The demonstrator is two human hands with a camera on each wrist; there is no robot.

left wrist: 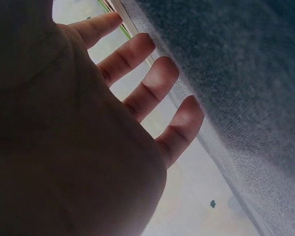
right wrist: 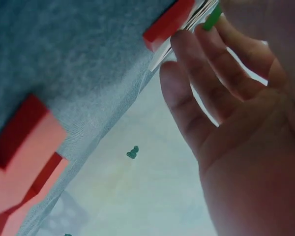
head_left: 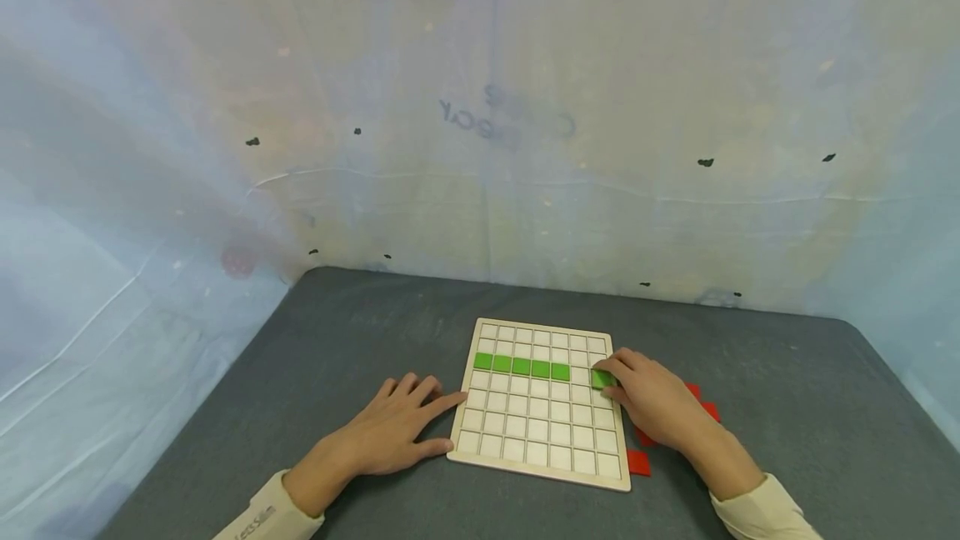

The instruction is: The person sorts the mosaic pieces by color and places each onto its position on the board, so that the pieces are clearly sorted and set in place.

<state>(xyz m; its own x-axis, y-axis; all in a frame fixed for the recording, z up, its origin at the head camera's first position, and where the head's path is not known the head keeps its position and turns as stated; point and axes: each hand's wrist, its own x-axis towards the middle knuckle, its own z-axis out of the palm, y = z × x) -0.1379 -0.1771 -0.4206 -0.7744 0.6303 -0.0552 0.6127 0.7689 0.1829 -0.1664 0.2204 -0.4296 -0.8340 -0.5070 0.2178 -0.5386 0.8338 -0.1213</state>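
A pale wooden grid board (head_left: 537, 429) lies on the dark table. A row of several green square tiles (head_left: 521, 366) fills cells in its third row from the far side, starting at the left edge. My right hand (head_left: 657, 401) pinches a green tile (head_left: 602, 379) at the right end of that row, with one bare cell between it and the others. In the right wrist view, a corner of this green tile (right wrist: 212, 17) shows by the fingertips. Spread on the table, my left hand (head_left: 395, 430) touches the board's left edge with index finger and thumb.
Several red tiles (head_left: 638, 463) lie right of the board, partly hidden under my right hand and forearm; a red tile (right wrist: 32, 157) looms close in the right wrist view. A pale hanging sheet (head_left: 570, 215) stands behind the table.
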